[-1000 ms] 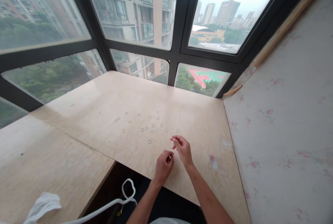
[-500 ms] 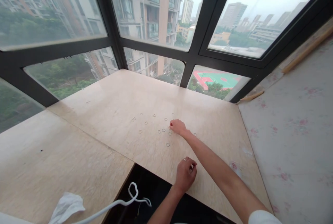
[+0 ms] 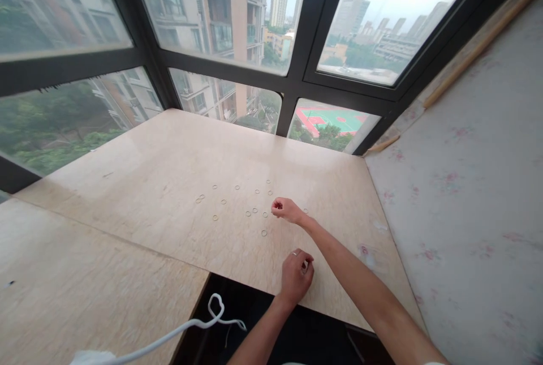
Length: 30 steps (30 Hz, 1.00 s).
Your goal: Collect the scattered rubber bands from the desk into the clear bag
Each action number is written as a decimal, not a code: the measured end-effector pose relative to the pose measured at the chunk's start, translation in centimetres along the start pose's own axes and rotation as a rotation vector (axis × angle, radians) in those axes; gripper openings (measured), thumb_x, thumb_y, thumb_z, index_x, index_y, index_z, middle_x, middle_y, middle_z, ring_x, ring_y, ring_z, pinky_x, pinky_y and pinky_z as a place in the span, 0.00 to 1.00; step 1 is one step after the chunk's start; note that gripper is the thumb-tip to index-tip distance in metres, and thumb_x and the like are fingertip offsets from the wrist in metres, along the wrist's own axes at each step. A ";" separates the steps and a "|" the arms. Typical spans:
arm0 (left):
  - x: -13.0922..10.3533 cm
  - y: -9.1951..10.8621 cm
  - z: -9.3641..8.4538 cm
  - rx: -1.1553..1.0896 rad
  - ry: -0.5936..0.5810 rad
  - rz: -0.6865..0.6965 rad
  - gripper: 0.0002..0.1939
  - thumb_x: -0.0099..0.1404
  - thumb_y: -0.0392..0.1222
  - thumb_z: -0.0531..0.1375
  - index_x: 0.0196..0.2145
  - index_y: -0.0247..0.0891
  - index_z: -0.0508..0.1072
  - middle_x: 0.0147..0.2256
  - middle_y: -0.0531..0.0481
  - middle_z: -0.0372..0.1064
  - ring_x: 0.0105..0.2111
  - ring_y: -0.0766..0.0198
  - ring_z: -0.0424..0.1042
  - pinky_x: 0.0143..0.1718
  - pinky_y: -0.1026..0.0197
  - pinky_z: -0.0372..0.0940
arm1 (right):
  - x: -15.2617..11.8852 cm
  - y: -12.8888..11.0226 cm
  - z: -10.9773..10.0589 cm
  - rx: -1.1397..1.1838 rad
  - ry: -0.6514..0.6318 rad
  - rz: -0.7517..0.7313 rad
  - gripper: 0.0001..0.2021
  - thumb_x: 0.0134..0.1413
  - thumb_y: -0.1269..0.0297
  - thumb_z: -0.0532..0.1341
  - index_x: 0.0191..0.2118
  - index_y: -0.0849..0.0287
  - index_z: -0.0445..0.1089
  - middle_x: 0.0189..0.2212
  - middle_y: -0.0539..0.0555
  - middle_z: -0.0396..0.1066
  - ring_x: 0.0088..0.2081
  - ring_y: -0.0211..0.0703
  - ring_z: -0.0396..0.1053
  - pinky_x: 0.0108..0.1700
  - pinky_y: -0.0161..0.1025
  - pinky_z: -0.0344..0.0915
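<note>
- At the near edge, a white cable (image 3: 169, 335) runs from a crumpled white tissue (image 3: 91, 357) on the table (image 3: 127, 167) and loops over the dark gap below.
- Just beyond that edge, the left hand (image 3: 297, 275) rests low, a narrow pale band (image 3: 296, 253) on one finger. Its fingers curl in toward the thumb; whether the tips meet or hold anything, I cannot tell.
- Near the right-hand side, a small clear packet (image 3: 368, 254) with a reddish print lies flat.
- Farther in, the right hand (image 3: 287, 210) reaches over the middle of the table, at the right of the main scatter. Its fingers are bent toward the thumb, but whether they are closed on a ring I cannot tell.
- Around and beyond its fingertips, thin rings (image 3: 264, 233) lie loose on the pale, marbled surface. They are small, round and open in the centre, slim as wire, greyish with a faint yellowish tint, and much alike in size. Two at the left touch or nearly touch; most of the others lie apart, one of them to the right of the hand.
- Behind the table, dark window frames (image 3: 292, 90) meet a flower-patterned wall (image 3: 462, 195) on the right.
- Outside stand tall buildings (image 3: 216, 8), above trees and a green and red court (image 3: 335, 120).
</note>
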<state>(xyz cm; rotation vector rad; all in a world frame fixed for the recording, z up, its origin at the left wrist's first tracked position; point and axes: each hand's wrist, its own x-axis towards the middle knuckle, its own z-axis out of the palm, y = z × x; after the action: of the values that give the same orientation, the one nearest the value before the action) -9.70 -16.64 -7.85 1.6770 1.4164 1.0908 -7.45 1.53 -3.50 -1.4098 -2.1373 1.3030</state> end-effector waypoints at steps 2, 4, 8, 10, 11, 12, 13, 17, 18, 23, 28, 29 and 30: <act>0.1 0.1 -0.1 0.013 -0.014 0.002 0.09 0.57 0.28 0.53 0.31 0.39 0.69 0.30 0.49 0.68 0.29 0.63 0.66 0.32 0.60 0.59 | -1.8 -0.1 -0.2 0.189 0.054 -0.022 0.06 0.51 0.65 0.61 0.28 0.61 0.67 0.27 0.50 0.72 0.27 0.34 0.68 0.28 0.32 0.61; 0.2 0.2 -0.1 0.022 -0.022 0.009 0.09 0.57 0.28 0.53 0.31 0.39 0.69 0.29 0.50 0.69 0.29 0.63 0.66 0.32 0.61 0.59 | -3.8 -0.4 -0.4 0.367 0.111 -0.038 0.07 0.51 0.61 0.60 0.29 0.60 0.65 0.30 0.52 0.74 0.24 0.33 0.66 0.24 0.31 0.58; 0.4 0.2 -0.1 0.029 -0.039 0.034 0.08 0.58 0.30 0.53 0.31 0.39 0.69 0.29 0.50 0.68 0.28 0.63 0.66 0.32 0.61 0.59 | -8.0 -0.6 -1.0 0.652 0.285 -0.055 0.10 0.50 0.56 0.59 0.30 0.57 0.62 0.34 0.54 0.73 0.22 0.31 0.62 0.21 0.30 0.54; 0.5 0.2 -0.2 0.046 -0.047 0.043 0.07 0.58 0.30 0.53 0.31 0.39 0.69 0.29 0.50 0.68 0.28 0.63 0.66 0.32 0.61 0.59 | -9.8 -0.4 -1.3 0.764 0.378 -0.057 0.11 0.49 0.55 0.60 0.29 0.57 0.60 0.35 0.54 0.73 0.22 0.31 0.61 0.20 0.30 0.53; 0.6 0.1 -0.2 0.058 -0.051 0.048 0.07 0.58 0.30 0.53 0.31 0.39 0.69 0.29 0.51 0.69 0.28 0.63 0.66 0.32 0.61 0.59 | -10.6 -0.2 -1.4 0.812 0.418 -0.056 0.12 0.49 0.55 0.60 0.29 0.56 0.60 0.35 0.54 0.73 0.22 0.31 0.61 0.20 0.30 0.53; 0.6 0.1 -0.2 0.069 -0.057 0.055 0.07 0.58 0.30 0.53 0.30 0.39 0.69 0.29 0.51 0.69 0.28 0.63 0.66 0.32 0.61 0.59 | -11.4 -0.1 -1.6 0.856 0.455 -0.054 0.12 0.48 0.55 0.61 0.28 0.56 0.59 0.34 0.54 0.72 0.21 0.31 0.60 0.20 0.30 0.52; 0.7 0.1 -0.2 0.078 -0.066 0.061 0.07 0.58 0.31 0.53 0.30 0.39 0.69 0.29 0.51 0.69 0.28 0.63 0.66 0.32 0.61 0.59 | -12.1 0.1 -1.8 0.896 0.489 -0.050 0.13 0.48 0.54 0.61 0.28 0.56 0.59 0.33 0.53 0.72 0.20 0.31 0.59 0.19 0.31 0.52; 0.9 0.1 -0.2 0.103 -0.088 0.070 0.06 0.60 0.34 0.53 0.30 0.39 0.69 0.29 0.51 0.69 0.28 0.63 0.67 0.32 0.61 0.60 | -15.4 1.1 -2.4 1.003 0.595 -0.022 0.14 0.46 0.53 0.61 0.28 0.56 0.58 0.26 0.50 0.70 0.18 0.30 0.56 0.18 0.31 0.51; 0.9 0.1 -0.2 0.110 -0.087 0.072 0.06 0.60 0.34 0.53 0.30 0.39 0.69 0.29 0.51 0.69 0.28 0.63 0.67 0.32 0.61 0.60 | -16.2 1.3 -2.6 1.017 0.615 -0.013 0.14 0.46 0.53 0.61 0.28 0.55 0.58 0.25 0.49 0.69 0.17 0.30 0.56 0.18 0.30 0.50; 1.0 0.2 -0.1 0.124 -0.065 0.075 0.06 0.61 0.37 0.53 0.31 0.40 0.70 0.29 0.50 0.70 0.27 0.62 0.69 0.31 0.60 0.62 | -20.7 3.4 -3.5 1.041 0.706 0.025 0.15 0.48 0.50 0.58 0.26 0.55 0.56 0.21 0.47 0.66 0.15 0.30 0.53 0.18 0.31 0.47; 1.2 0.2 0.1 0.138 -0.038 0.054 0.06 0.61 0.39 0.53 0.31 0.41 0.70 0.30 0.50 0.71 0.27 0.61 0.70 0.30 0.60 0.63 | -24.6 6.4 -5.0 1.003 0.781 0.070 0.14 0.48 0.52 0.61 0.26 0.56 0.59 0.22 0.48 0.67 0.16 0.31 0.55 0.18 0.31 0.47; 1.2 0.2 0.2 0.144 -0.035 0.048 0.06 0.61 0.39 0.53 0.31 0.41 0.70 0.30 0.50 0.71 0.27 0.61 0.70 0.30 0.60 0.64 | -25.3 7.1 -5.4 0.987 0.796 0.083 0.14 0.48 0.52 0.62 0.26 0.56 0.61 0.22 0.48 0.68 0.17 0.31 0.56 0.18 0.31 0.46; 1.2 0.2 0.3 0.150 -0.032 0.044 0.06 0.61 0.40 0.53 0.31 0.41 0.70 0.30 0.50 0.71 0.27 0.61 0.70 0.30 0.60 0.64 | -25.8 7.8 -5.9 0.969 0.811 0.096 0.14 0.48 0.52 0.63 0.27 0.57 0.62 0.23 0.49 0.68 0.17 0.31 0.56 0.18 0.30 0.46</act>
<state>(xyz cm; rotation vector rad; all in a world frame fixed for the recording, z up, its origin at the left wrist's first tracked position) -9.32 -15.45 -7.60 1.8304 1.4784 0.9978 13.62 -15.99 -0.16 -1.2464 -0.7410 1.2063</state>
